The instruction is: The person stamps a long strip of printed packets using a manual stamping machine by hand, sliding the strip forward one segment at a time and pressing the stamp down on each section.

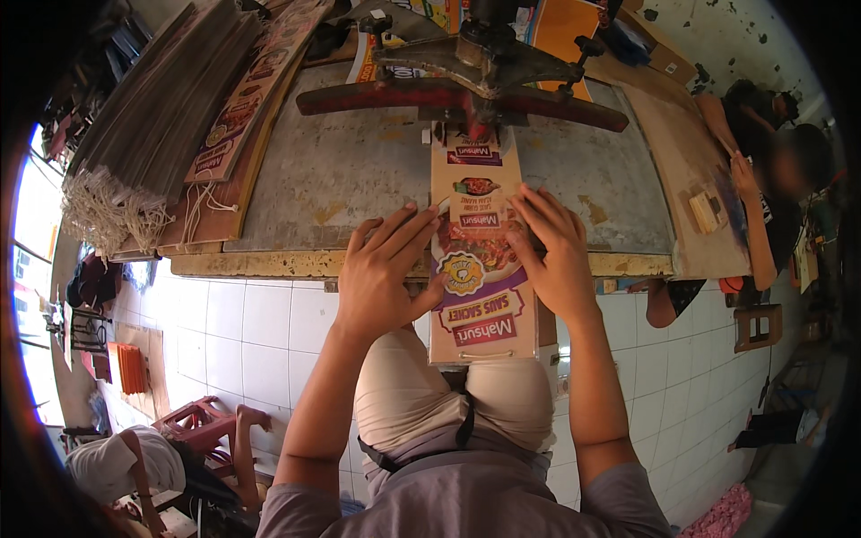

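Note:
A long printed cardboard strip (480,242) lies lengthwise in front of me, its colourful food pictures upside down to me. The far end reaches beneath the press, while the near end sticks out past the table edge above my lap. A short cord shows at that near end. My left hand (381,269) rests along its left edge, fingers stretched forward and thumb touching the side. Against the right edge lies my right hand (558,260), fingers extended, with the fingertips on the printed face. Whether one strip or a thin stack lies there, I cannot tell.
A metal press with a dark red crossbar (377,97) spans the grey metal plate (350,170). Stacked strips (143,125) with white strings (117,211) fill the left side. A wooden block (706,211) lies at right, near another person's arm (758,215). Someone else (134,466) sits lower left.

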The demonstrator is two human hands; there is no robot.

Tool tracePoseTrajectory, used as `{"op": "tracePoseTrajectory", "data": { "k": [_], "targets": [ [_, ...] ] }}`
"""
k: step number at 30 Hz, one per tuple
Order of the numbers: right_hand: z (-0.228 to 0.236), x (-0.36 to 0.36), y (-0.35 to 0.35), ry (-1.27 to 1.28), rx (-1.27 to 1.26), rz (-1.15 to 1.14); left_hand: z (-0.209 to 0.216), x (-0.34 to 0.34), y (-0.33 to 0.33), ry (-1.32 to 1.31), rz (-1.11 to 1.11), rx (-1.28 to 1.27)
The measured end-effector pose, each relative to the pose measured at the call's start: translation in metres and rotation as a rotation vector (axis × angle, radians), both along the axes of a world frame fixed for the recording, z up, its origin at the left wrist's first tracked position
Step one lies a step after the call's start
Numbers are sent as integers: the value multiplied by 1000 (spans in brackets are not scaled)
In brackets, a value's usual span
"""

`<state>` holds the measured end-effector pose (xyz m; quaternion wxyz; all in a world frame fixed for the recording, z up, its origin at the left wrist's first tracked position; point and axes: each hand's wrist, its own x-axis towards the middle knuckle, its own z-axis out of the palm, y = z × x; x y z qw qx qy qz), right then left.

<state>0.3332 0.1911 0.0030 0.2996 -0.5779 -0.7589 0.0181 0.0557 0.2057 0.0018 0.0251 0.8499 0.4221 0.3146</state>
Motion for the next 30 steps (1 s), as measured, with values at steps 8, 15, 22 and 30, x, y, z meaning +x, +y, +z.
{"op": "tracePoseTrajectory", "data": {
  "k": [8,15,22,30],
  "targets": [
    [2,0,-1,-9,-7,12,2,-1,0,-1,-1,-3],
    [3,9,-5,30,-17,68,4,-1,1,-5,1,-27],
    [11,194,-9,-223,195,-576,6,-1,-3,13,-4,-59],
    [22,320,-22,-386,20,-709,9,-2,-4,49,-8,-94]
  ]
}}
